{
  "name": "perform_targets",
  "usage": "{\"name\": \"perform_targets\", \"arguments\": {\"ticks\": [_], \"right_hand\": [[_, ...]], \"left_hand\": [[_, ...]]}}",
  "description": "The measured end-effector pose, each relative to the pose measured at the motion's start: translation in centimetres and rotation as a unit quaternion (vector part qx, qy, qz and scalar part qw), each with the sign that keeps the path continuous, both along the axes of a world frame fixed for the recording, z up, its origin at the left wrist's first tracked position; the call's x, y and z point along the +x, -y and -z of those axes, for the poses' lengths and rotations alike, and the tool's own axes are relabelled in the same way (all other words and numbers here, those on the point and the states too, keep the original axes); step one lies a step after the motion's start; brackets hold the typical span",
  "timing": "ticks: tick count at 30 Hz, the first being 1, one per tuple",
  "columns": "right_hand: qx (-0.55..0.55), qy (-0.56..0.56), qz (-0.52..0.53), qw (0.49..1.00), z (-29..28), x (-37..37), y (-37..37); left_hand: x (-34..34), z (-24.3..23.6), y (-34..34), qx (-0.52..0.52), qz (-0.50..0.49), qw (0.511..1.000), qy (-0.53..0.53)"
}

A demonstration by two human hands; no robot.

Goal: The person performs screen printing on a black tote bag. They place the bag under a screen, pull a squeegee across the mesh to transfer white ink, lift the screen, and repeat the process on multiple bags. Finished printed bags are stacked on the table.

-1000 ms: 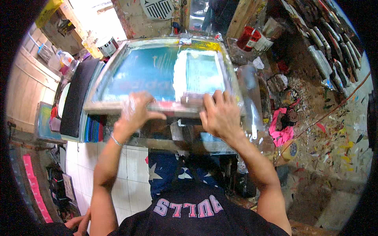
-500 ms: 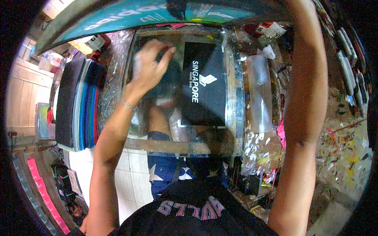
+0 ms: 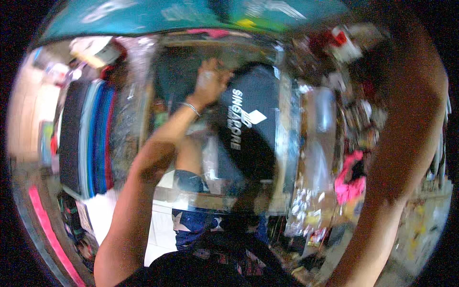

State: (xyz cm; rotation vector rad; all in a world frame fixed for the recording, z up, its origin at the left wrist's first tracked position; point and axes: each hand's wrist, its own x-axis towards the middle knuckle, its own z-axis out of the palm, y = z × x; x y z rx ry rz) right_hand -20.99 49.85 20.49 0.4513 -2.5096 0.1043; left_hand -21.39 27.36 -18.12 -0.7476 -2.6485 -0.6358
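Observation:
A black fabric piece (image 3: 260,95) with white lettering and a white emblem lies on a glass-topped table in front of me. My left hand (image 3: 213,82), with a bracelet at its wrist, is over the glass at the upper left edge of this piece. Its fingers are smeared by motion, so I cannot tell whether they pinch the fabric. Overhead, at the top of the view, a teal printing screen (image 3: 181,21) is raised above the table. My right arm (image 3: 406,129) reaches up along the right side; its hand is out of view.
Folded cloths in dark, grey, blue and red (image 3: 91,136) are stacked left of the glass. A clear plastic roll (image 3: 322,115) lies to the right, near a pink scrap (image 3: 351,179). Containers (image 3: 98,50) stand at the far left. Paint splashes mark the right-hand floor.
My left hand has moved right across the glass to the fabric's edge. My right arm has shifted outward to the right. The whole view has tilted and blurred, and the screen sits higher in it.

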Motion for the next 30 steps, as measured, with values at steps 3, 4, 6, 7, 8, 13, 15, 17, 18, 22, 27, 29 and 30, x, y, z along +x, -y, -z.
{"name": "perform_targets", "arguments": {"ticks": [3, 4, 6, 7, 8, 13, 15, 17, 18, 22, 27, 29, 30], "right_hand": [[-0.007, -0.003, -0.019, 1.0, -0.4, 0.4, -1.5], [-0.009, -0.003, -0.03, 1.0, -0.6, 0.4, -2.0], [-0.013, -0.005, -0.049, 0.999, -0.9, 0.0, -2.9], [-0.012, -0.008, -0.056, 0.998, -1.0, -0.5, -3.3], [-0.011, -0.013, -0.063, 0.998, -0.9, -1.0, -3.6], [0.031, -0.092, -0.135, 0.986, -0.9, -3.3, -4.9], [-0.024, -0.052, -0.082, 0.995, -0.9, -3.2, -4.8], [-0.015, -0.023, -0.068, 0.997, -1.0, -2.4, -4.1], [-0.022, -0.012, -0.057, 0.998, -1.1, -1.8, -3.6], [-0.069, 0.026, -0.023, 0.997, -2.0, 1.3, -1.4], [0.096, 0.017, -0.007, 0.995, -2.9, 4.4, 0.7], [0.015, 0.09, 0.103, 0.99, -3.0, 6.0, 1.0], [0.015, 0.097, 0.095, 0.991, -3.2, 5.9, 1.3]], "left_hand": [[7.2, -4.2, 1.0, 0.268, -0.057, 0.955, 0.113], [9.7, -5.9, 2.4, 0.289, -0.073, 0.945, 0.133], [15.2, -9.2, 6.1, 0.417, -0.099, 0.902, 0.057], [17.2, -10.9, 8.5, 0.458, -0.109, 0.88, 0.056], [19.1, -12.5, 11.0, 0.457, -0.158, 0.875, -0.007], [23.8, -20.4, 30.8, 0.437, -0.31, 0.828, -0.164], [24.9, -20.9, 38.6, 0.536, -0.349, 0.758, -0.131], [25.3, -20.3, 45.9, 0.49, -0.381, 0.775, -0.117], [25.6, -19.0, 48.5, 0.412, -0.396, 0.811, -0.125], [24.5, -15.8, 52.7, 0.17, -0.549, 0.817, -0.05], [22.1, -17.0, 38.7, 0.06, -0.352, 0.882, -0.309], [21.6, -17.0, 29.2, 0.101, -0.25, 0.926, -0.262], [21.5, -16.8, 24.4, 0.107, -0.191, 0.946, -0.238]]}}
